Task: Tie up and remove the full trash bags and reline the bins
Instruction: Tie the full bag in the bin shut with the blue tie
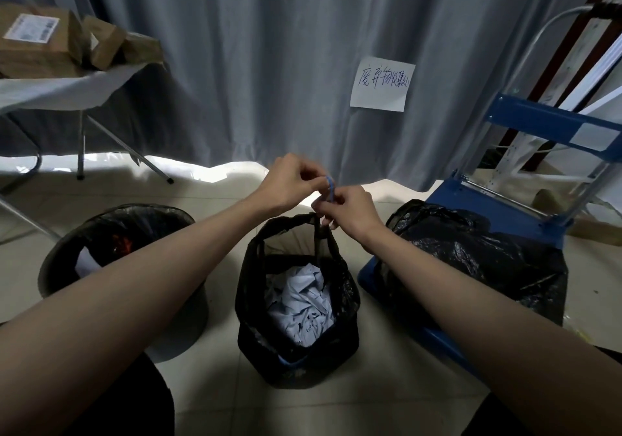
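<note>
A black trash bag (296, 334) stands in the middle on the floor, its mouth open, with crumpled white paper (299, 297) inside. Above its far rim my left hand (289, 183) and my right hand (350, 206) meet, both pinching a thin blue tie (95, 189). My right hand also grips a gathered strip of the bag's rim. To the left stands a grey bin (188, 311) lined with a black bag that holds paper and something red. On the right, a filled black trash bag (478, 254) lies on a blue cart.
The blue hand cart (525, 122) with a metal handle stands at the right. A folding table (60, 92) with cardboard boxes (37, 41) is at the back left. A grey curtain (269, 65) with a handwritten paper note (382, 84) hangs behind. Tiled floor lies all around.
</note>
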Demonstrator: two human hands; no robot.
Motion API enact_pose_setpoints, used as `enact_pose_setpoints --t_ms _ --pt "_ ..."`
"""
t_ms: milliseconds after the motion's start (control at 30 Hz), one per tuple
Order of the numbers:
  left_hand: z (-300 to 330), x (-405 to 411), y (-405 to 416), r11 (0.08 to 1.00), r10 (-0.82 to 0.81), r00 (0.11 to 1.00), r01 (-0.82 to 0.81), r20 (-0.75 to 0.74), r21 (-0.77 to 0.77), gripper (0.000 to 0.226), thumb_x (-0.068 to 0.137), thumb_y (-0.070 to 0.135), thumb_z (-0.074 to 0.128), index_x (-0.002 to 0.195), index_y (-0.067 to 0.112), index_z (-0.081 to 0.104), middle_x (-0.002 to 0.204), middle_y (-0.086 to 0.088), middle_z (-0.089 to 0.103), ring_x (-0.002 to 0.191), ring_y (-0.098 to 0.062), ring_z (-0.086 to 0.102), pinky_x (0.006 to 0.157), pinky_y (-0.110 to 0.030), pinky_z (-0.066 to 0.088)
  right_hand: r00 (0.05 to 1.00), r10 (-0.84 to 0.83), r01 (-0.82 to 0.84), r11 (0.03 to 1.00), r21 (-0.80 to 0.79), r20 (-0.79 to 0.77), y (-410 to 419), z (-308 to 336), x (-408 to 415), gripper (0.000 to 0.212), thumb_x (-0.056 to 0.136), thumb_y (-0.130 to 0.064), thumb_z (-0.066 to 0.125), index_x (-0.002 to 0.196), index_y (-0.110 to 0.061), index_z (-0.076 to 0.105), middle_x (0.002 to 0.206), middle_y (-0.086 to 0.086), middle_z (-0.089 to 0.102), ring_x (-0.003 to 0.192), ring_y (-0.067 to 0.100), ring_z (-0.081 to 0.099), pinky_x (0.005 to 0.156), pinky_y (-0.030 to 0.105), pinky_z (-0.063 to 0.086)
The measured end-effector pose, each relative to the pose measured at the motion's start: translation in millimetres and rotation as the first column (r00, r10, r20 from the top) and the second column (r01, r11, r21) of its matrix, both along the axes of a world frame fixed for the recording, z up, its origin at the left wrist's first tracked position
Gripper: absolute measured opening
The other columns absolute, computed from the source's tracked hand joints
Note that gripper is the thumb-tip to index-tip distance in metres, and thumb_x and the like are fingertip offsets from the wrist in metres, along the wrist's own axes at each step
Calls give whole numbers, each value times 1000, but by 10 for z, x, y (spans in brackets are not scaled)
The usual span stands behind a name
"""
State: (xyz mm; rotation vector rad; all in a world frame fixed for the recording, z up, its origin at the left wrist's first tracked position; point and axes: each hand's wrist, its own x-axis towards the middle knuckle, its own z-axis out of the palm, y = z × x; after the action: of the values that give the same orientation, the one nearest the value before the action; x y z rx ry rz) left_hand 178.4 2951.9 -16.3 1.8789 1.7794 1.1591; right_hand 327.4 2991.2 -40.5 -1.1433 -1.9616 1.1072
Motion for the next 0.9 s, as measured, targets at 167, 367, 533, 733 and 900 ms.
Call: enact_pose_setpoints --t_ms 167,367,533,733,900 --pt "-117 -138 -8 987 46 986 -70 -161 -146 33 65 35 88 92 26 72 73 11 71 69 -2 62 71 -28 50 1000 -23 23 999 -24 22 38 -36 49 12 84 -4 73 85 8 72 68 14 67 48 13 60 45 17 49" --pt "-302 -295 -93 964 -17 948 -68 -318 -256 9 72 20 82 69 26 76 72 12 74 71 -3 67 78 -35 56 997 -64 62 996 -60 -33 96 47 126 8 85 0 69 86 7 73 70 13 67 53 16 60 48 14 49" --pt "-323 -203 -149 956 -2 991 -37 -133 -290 58 67 73 69 67 15 73 58 4 63 55 -8 49 59 -27 42 998 -40 36 997 -75 -46 68 78 110 6 85 -2 71 85 4 73 70 13 67 53 14 60 50 15 51" --pt "-293 -125 -151 949 -4 902 -133 -432 -287 16 72 27 79 64 21 66 69 -2 69 72 -23 64 69 -36 53 997 -38 33 997 -71 -63 43 115 73 5 85 -1 70 84 2 73 69 11 66 51 13 59 52 17 53" --pt "-344 -242 -181 881 46 842 -288 -538 -376 16 69 27 83 83 22 76 85 -3 70 83 -25 65 66 -29 48 983 -146 139 988 -73 -109 123 95 102 8 86 0 69 87 7 72 68 12 66 52 15 57 55 22 55"
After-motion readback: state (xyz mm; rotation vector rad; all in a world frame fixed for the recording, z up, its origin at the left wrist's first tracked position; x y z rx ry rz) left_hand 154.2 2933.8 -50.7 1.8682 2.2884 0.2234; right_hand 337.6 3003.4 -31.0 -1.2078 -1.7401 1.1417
